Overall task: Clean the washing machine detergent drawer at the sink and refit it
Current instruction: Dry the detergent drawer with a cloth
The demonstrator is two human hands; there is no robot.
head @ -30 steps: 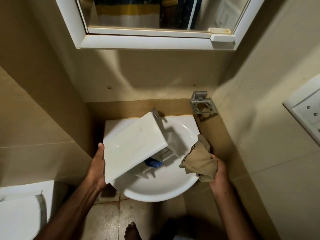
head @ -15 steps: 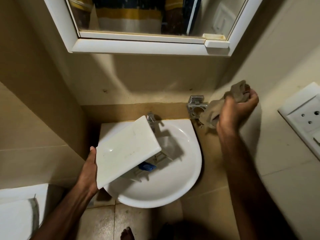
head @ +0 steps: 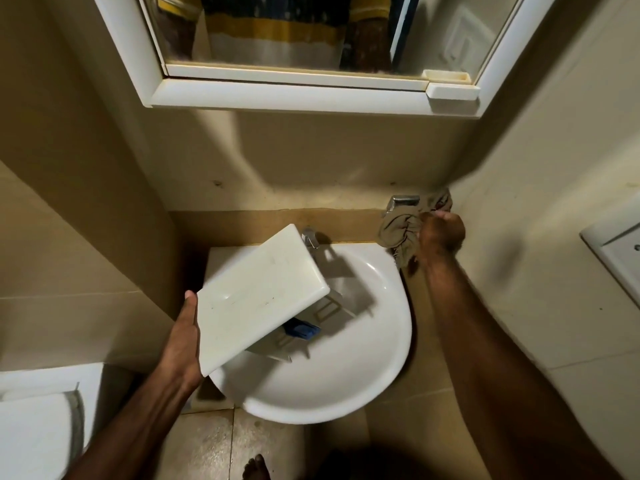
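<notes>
Right hand point(head: 441, 233) fingers are curled tight on the cloth point(head: 398, 230), bunched against the metal wall holder point(head: 403, 201) far right of the sink point(head: 381, 382). Left hand point(head: 183, 344) clasps the near-left edge of the detergent drawer point(head: 259, 296), thumb up its side. The drawer's long axis slants from near left to far right over the basin, left of the cloth.

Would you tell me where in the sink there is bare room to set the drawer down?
The sink bowl's near and right side, between the drawer and the front rim, is bare. The back left is crowded: the drawer, held by the left hand, overhangs it beside the tap. The right hand bunches the cloth at the metal holder.
</notes>
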